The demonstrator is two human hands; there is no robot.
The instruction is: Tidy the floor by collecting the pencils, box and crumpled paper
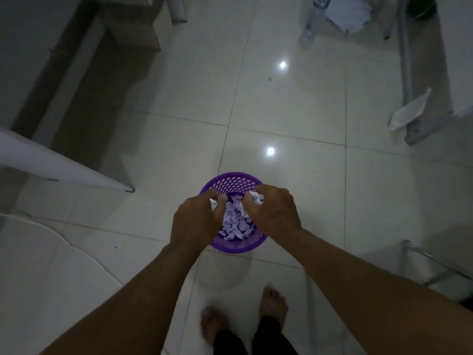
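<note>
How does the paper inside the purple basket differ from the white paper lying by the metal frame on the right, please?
The paper in the basket is crumpled into many small pieces; the paper by the frame is one long, flatter piece. The first sits contained, under both hands; the second lies loose on the floor, untouched. Both are white.

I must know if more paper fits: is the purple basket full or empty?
Partly full. White paper pieces lie inside the purple basket, below its rim. Both hands hold more paper over it.
</note>
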